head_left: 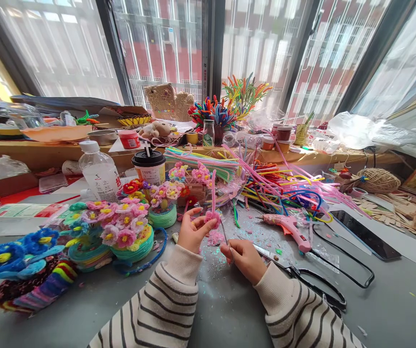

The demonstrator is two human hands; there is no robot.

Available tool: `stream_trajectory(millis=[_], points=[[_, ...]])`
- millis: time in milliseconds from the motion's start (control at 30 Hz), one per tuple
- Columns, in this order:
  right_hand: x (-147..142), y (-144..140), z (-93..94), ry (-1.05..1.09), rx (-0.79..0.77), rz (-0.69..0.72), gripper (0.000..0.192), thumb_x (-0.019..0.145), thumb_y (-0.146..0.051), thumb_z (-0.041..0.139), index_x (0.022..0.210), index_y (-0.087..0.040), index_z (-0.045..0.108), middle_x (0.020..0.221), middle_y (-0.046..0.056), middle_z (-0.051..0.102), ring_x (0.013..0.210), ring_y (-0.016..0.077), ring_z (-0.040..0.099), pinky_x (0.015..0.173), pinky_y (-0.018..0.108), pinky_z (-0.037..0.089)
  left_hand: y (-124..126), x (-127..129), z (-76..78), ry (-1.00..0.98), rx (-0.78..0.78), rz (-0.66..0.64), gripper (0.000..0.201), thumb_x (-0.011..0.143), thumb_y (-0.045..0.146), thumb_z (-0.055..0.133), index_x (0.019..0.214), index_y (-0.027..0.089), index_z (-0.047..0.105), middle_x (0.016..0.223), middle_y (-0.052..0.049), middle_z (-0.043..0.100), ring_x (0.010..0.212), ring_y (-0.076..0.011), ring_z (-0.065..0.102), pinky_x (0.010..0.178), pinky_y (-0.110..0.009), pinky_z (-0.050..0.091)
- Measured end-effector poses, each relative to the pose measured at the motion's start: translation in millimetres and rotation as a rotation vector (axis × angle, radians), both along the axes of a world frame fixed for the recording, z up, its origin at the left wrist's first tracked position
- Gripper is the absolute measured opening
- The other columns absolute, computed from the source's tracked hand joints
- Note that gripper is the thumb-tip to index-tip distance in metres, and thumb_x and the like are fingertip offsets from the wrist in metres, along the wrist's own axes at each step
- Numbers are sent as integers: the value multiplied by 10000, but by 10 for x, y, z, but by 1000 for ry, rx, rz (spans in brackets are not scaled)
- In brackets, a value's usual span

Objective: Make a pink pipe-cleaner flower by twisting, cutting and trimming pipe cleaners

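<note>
My left hand (192, 233) pinches a small pink pipe-cleaner flower (212, 217) between thumb and fingers. One pink pipe-cleaner end (213, 191) sticks straight up from it. With closed fingers, my right hand (246, 258) grips a thin dark rod (224, 231), whose upper end reaches up beside the flower; whether they touch I cannot tell. Below the flower, pink bits (215, 238) lie on the grey table (225, 319) among glitter. Large scissors (283, 263) with black handles rest just right of my right hand. A pink glue gun (289, 229) lies beyond them.
Pots of pipe-cleaner flowers (126, 229) crowd the left, with a blue flower basket (34, 285). Behind stand a plastic bottle (99, 171) and a lidded cup (150, 166). Loose pipe cleaners (283, 186) pile up at centre right. A phone (365, 234) and twine (380, 180) lie right.
</note>
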State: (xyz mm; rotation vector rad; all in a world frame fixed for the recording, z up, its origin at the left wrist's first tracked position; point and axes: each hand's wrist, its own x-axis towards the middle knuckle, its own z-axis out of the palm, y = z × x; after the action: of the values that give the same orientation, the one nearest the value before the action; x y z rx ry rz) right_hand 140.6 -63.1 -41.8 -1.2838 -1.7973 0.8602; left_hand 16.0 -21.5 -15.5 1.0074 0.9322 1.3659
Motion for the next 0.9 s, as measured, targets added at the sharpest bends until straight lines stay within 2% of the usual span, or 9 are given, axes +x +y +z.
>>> stream_trajectory(millis=[233,400,700,900], points=[[11,6,14,10,48,-79,431,705,-458,384,392,-161,368,389,-37,396,392,60,347,420,183,283,38,-18,-44,-8,-18,13,416,471,187,656,800,159,403,586,18,576,483,-82,521,384,-156,320],[11,-2,26,19,52,-27,468,726,-504,288,453,-149,428,426,-30,384,429,71,355,431,189,274,44,-14,-58,31,-10,-22,268,493,230,640,682,134,477,534,32,540,453,-59,473,385,-158,348],[1,-8,6,-63,22,-2,443,737,-470,304,460,-147,427,435,-34,379,437,69,347,442,190,267,-16,10,20,70,-10,-57,219,501,217,631,627,131,474,518,44,503,449,-50,437,384,-158,374],[5,-3,13,-30,45,-56,411,705,-439,386,405,-159,354,386,-44,367,391,58,321,407,178,257,8,-5,-13,69,-11,-72,210,520,218,621,641,138,470,474,59,489,432,-41,422,380,-142,364]])
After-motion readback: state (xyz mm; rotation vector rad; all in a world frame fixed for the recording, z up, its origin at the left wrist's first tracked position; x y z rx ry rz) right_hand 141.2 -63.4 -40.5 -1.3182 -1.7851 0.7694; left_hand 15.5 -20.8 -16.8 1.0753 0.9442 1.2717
